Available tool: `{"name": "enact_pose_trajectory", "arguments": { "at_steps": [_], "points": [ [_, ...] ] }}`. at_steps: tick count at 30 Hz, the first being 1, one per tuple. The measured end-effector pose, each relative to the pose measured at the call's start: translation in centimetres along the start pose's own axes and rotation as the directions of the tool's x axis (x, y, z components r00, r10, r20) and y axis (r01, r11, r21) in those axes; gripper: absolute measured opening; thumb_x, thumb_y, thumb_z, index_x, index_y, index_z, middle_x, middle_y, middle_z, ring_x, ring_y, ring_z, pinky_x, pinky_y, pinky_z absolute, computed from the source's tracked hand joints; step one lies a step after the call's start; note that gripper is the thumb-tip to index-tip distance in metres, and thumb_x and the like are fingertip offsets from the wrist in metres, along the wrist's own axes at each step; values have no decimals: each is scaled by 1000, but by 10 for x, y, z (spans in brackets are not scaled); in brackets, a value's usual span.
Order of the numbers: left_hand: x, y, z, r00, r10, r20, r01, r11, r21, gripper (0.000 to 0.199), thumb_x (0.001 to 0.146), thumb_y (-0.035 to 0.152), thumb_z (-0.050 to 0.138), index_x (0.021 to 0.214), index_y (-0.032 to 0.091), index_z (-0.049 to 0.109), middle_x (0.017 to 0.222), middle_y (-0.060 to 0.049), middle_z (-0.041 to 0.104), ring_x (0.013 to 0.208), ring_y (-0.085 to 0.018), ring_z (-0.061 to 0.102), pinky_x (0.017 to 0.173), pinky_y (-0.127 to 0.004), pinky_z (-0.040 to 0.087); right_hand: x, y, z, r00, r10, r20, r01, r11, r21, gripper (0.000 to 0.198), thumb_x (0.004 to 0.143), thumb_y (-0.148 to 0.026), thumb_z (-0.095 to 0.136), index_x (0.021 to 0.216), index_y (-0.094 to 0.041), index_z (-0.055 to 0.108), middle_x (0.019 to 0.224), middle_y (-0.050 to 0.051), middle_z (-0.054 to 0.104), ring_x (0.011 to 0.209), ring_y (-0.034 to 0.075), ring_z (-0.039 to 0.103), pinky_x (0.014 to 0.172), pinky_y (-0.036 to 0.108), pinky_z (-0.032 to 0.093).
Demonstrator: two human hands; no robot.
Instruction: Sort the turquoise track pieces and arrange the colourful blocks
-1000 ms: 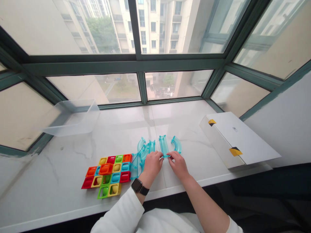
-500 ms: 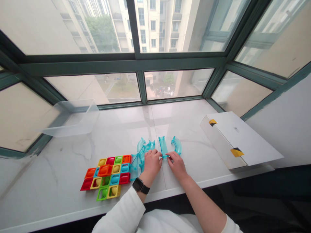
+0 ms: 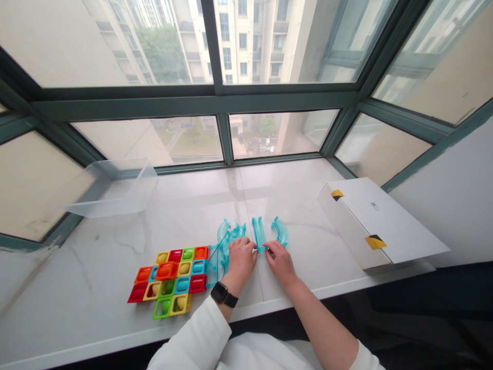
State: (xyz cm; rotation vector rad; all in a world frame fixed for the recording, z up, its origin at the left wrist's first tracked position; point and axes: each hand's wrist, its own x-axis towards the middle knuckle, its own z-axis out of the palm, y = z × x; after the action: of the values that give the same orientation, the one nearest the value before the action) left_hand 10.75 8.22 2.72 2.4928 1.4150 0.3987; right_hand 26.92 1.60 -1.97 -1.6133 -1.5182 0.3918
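Observation:
A straight translucent blue track piece lies on the white marble sill, pointing away from me. My left hand, with a black watch on its wrist, has its curled fingertips at the near left corner of that piece. From the other side, my right hand pinches the same near end. Just beyond the right fingers rests a curved blue track piece. Several more translucent blue track pieces are heaped to the left, partly hidden behind my left hand.
Colourful square blocks stand grouped at the left of the heap. A clear plastic bin sits at the back left by the window. On the right is a white box with yellow-and-black tabs. The sill's front edge runs below my wrists.

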Motion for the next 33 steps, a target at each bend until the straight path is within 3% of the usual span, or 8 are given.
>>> {"name": "enact_pose_trajectory", "arguments": {
  "at_steps": [15,21,33],
  "points": [
    [1,1,-1,1000,-5,29,5,1000,9,8,93,26,71,95,26,79,102,-7,71,102,-30,63,90,-46,43,-4,6,8,1000,-11,-28,12,1000,14,31,100,-14,50,120,-24,71,114,9,70,106,25,70,94,41,60],
    [1,0,-2,1000,2,23,-2,1000,9,10,93,27,70,95,27,80,101,-8,72,102,-31,63,90,-46,42,-14,6,11,998,23,-60,-23,1000,10,39,100,-18,52,135,-27,68,120,11,64,110,25,67,95,41,61],
    [1,1,-3,1000,5,28,-5,1000,17,12,94,26,69,93,26,80,100,-8,72,102,-31,62,90,-47,42,-18,6,12,997,26,-68,-25,1000,15,44,100,-16,52,140,-29,65,120,11,66,103,25,70,94,42,63]
  ]
}}
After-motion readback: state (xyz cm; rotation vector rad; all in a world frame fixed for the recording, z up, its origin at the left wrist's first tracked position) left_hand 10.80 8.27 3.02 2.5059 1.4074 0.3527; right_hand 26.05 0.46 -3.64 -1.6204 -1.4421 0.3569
